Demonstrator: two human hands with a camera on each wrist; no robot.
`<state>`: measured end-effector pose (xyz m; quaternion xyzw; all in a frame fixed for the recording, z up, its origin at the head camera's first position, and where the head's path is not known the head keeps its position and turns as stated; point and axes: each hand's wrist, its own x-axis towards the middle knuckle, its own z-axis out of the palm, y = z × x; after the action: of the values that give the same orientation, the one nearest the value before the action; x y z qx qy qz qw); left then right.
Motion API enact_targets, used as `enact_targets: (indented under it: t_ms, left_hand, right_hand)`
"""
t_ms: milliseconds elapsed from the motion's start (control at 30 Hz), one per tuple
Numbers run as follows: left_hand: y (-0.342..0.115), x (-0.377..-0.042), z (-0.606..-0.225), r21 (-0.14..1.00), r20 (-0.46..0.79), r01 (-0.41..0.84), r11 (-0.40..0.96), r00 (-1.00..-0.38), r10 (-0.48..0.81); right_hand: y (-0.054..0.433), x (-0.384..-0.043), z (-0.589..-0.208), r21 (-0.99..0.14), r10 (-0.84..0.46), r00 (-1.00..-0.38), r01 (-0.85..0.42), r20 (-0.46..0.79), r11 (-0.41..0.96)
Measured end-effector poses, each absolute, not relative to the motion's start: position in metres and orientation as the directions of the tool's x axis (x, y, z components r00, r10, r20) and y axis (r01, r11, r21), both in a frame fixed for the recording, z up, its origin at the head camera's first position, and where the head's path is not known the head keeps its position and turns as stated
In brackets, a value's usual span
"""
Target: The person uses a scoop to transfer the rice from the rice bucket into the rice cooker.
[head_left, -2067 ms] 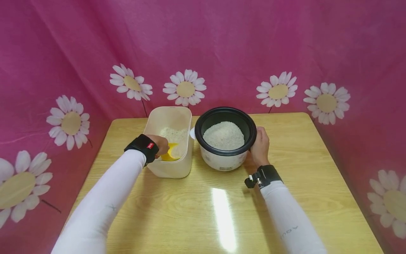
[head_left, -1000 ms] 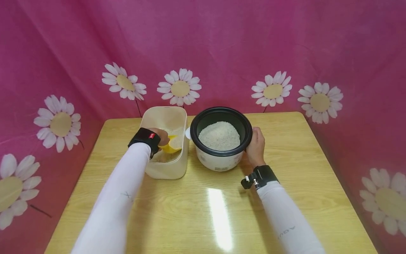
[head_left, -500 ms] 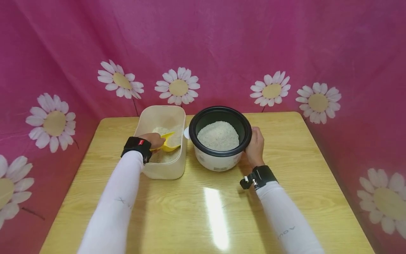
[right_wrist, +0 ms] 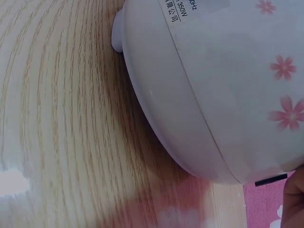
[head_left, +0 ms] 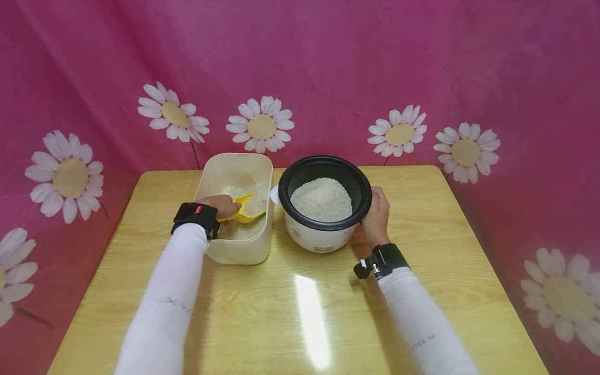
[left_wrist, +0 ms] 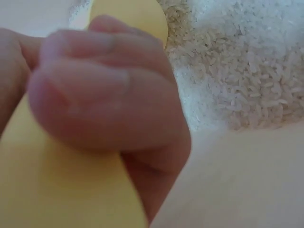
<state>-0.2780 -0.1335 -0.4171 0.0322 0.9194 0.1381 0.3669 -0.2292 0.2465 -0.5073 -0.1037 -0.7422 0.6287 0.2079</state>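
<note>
My left hand [head_left: 224, 205] grips the handle of a yellow scoop [head_left: 248, 214] inside a cream rice bin [head_left: 236, 252]. The scoop's bowl lies among the rice [head_left: 241, 230], its open side up, with rice showing in it. In the left wrist view the fingers [left_wrist: 109, 95] curl round the yellow handle. Right of the bin stands a white rice cooker [head_left: 319, 239] with a black inner pot [head_left: 300, 174] and a mound of rice [head_left: 322, 200] in it. My right hand [head_left: 377, 216] holds the cooker's right side; its fingers are mostly hidden.
Both containers stand side by side near the back of a wooden table [head_left: 262, 312], a narrow gap between them. A white side handle [head_left: 274, 195] sticks out from the cooker toward the bin. A pink curtain [head_left: 328, 78] with printed daisies surrounds the table's back and sides.
My left hand and the scoop have shifted a little left within the bin. The right hand stays on the cooker, and the mound of rice in its pot looks the same. The head view turned slightly.
</note>
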Motion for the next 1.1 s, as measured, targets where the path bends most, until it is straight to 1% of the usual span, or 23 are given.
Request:
enact_targets:
  t_ms: [333, 500, 700, 867, 1100]
  left_hand:
    - [-0.129, -0.281, -0.419, 0.221, -0.647, 0.027, 0.975, -0.744, 0.167]
    - [-0.131, -0.278, -0.415, 0.209, -0.645, 0.028, 0.977, -0.747, 0.16]
    - [-0.131, -0.277, -0.411, 0.233, -0.665, -0.012, 0.972, -0.732, 0.15]
    - [-0.133, -0.279, -0.416, 0.268, -0.684, -0.066, 0.961, -0.716, 0.142]
    - [-0.134, -0.282, -0.423, 0.268, -0.68, -0.046, 0.962, -0.716, 0.155]
  right_hand:
    - [0.249, -0.228, -0.504, -0.974, 0.431, -0.886, -0.084, 0.17, 0.211]
    - [0.246, -0.228, -0.504, -0.976, 0.427, -0.891, -0.069, 0.153, 0.207]
    - [0.246, -0.23, -0.504, -0.981, 0.42, -0.898, -0.061, 0.134, 0.183]
    - [0.246, -0.23, -0.505, -0.978, 0.436, -0.887, -0.073, 0.154, 0.198]
    - [0.245, -0.23, -0.506, -0.978, 0.448, -0.88, -0.074, 0.156, 0.194]
